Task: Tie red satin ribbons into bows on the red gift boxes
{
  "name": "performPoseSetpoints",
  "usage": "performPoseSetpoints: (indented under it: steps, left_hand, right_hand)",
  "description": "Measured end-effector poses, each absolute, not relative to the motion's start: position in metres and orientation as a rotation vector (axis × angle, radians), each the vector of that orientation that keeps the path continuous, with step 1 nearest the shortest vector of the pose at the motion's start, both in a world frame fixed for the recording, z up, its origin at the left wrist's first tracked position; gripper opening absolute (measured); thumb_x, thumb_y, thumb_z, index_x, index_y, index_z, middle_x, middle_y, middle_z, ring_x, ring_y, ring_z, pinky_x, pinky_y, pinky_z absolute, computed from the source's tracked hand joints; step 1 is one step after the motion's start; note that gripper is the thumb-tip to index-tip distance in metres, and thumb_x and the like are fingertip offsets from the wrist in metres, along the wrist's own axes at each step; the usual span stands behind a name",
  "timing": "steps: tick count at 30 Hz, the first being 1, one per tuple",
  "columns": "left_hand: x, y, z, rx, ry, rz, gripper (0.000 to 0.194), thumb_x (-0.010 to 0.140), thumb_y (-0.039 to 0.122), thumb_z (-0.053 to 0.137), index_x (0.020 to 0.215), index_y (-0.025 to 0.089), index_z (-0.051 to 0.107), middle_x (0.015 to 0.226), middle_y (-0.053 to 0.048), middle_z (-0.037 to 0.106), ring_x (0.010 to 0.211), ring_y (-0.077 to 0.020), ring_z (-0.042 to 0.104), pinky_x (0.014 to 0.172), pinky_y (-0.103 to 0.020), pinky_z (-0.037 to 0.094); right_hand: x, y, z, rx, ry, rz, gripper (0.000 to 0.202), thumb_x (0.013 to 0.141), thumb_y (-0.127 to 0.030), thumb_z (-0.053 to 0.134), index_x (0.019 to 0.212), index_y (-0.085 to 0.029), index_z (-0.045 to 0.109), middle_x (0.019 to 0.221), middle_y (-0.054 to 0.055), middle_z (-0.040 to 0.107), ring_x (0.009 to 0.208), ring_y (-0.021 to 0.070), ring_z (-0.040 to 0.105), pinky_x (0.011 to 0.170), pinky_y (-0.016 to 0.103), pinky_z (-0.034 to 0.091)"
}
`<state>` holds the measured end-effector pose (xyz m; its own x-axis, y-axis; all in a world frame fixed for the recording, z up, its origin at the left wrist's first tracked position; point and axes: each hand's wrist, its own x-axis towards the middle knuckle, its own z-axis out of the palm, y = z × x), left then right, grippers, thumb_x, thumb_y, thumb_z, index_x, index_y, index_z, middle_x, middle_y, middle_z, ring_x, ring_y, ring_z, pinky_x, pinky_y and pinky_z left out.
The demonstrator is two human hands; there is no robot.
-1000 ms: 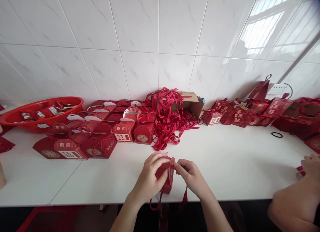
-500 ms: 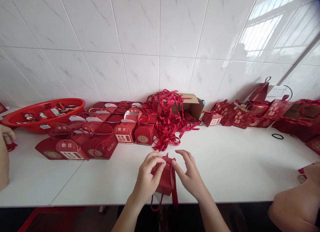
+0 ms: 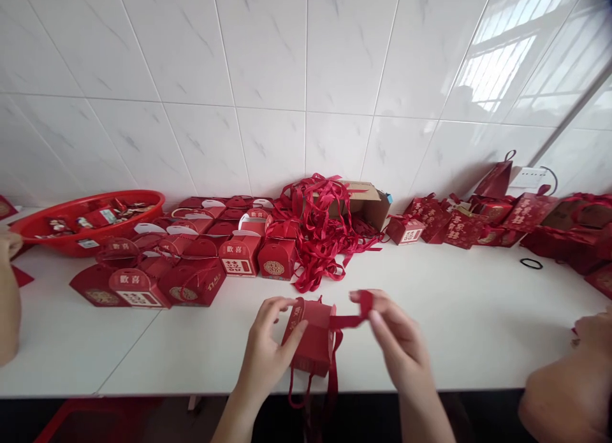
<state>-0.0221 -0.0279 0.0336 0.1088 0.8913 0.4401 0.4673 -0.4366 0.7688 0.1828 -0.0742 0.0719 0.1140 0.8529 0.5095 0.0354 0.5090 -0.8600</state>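
A small red box lies on the white table near its front edge. My left hand holds it by the left side, thumb on top and fingers at the far edge. From the box's right side a red ribbon runs to my right hand, whose thumb and fingers pinch it. Another length of ribbon and a thin red cord hang from the box over the table's front edge. Just behind is a heap of loose red ribbons.
Rows of red boxes stand at the left, beside a red basin of packets. Behind the ribbons sits a cardboard box. More red boxes and a black ring are at the right. Other people's arms show at both sides.
My right hand has moved right, drawing a ribbon out sideways from the box. My left hand has shifted left and its thumb now rests on the box top.
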Motion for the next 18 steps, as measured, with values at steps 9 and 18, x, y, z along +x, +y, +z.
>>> performPoseSetpoints:
  steps: [9,18]
  left_hand:
    - [-0.034,-0.037,0.022,1.370,1.385,1.259,0.033,0.077,0.047,0.062,0.092,0.017,0.063,0.089,-0.007,0.069,0.085,-0.0215,0.066,0.072,-0.027,0.054]
    - [-0.031,-0.039,0.021,1.148,1.316,1.369,0.042,0.075,0.048,0.064,0.103,0.017,0.061,0.107,-0.010,0.065,0.091,-0.0216,0.064,0.072,-0.026,0.052]
  right_hand:
    - [0.190,-0.094,0.100,-0.764,-1.291,0.554,0.023,0.094,-0.026,0.040,0.076,-0.021,0.054,0.091,0.007,0.061,0.101,0.0246,0.053,0.091,0.043,0.037]
    - [0.133,-0.036,0.053,-1.390,-1.801,0.608,0.027,0.093,-0.026,0.038,0.073,-0.020,0.056,0.127,0.009,0.053,0.127,0.0253,0.039,0.102,0.050,0.024]
